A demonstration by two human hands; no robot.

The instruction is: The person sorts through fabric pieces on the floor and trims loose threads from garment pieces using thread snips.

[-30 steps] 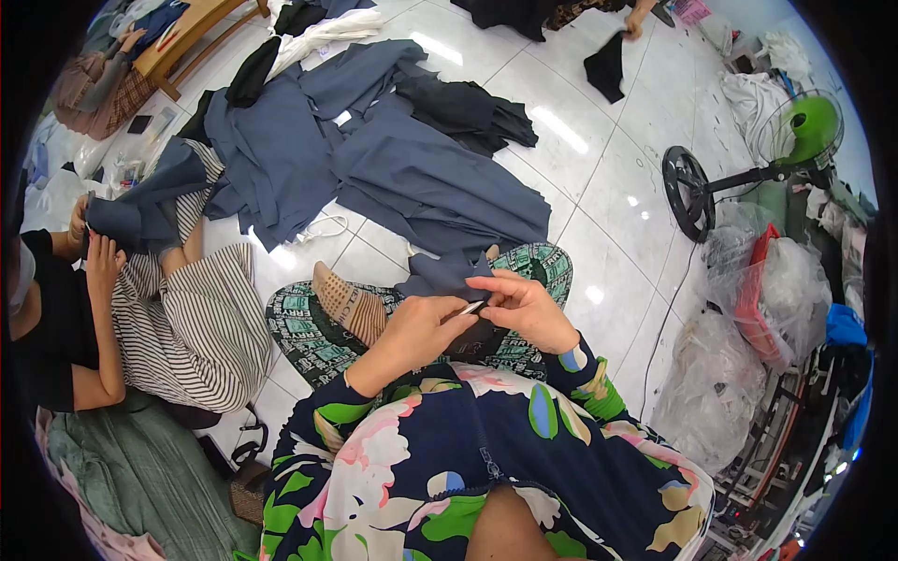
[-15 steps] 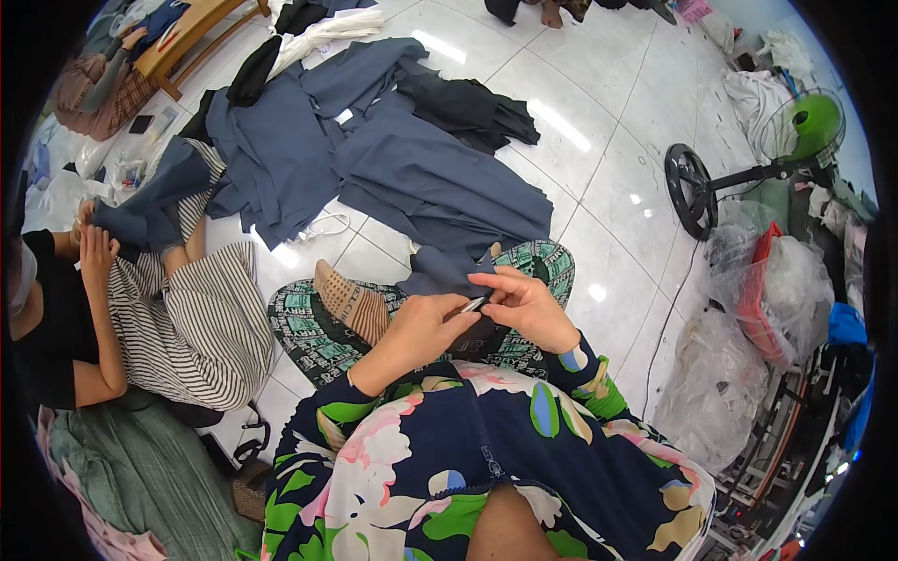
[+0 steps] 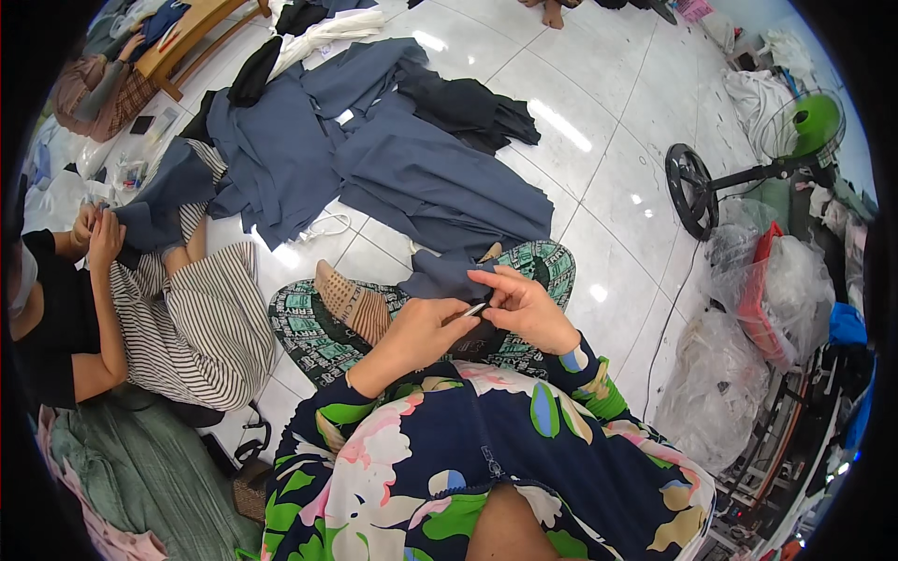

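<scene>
Floor (image 3: 608, 215); left hand (image 3: 418, 329) closed on tool (image 3: 475, 309)

Cloth (image 3: 438, 278), centre: slate blue. Small tool (image 3: 475, 309), centre: silver. Top (image 3: 580, 467), lower centre: navy, multicoloured floral. Printed trousers (image 3: 550, 269), centre: black, green. Striped trousers (image 3: 210, 327), left: cream, black.

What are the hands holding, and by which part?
Left hand: a metal piece, gripped part hidden. Right hand: grey cloth, seemingly by its edge.

Cloth (image 3: 435, 276) before left fingers (image 3: 447, 308); fan (image 3: 812, 129) right
</scene>
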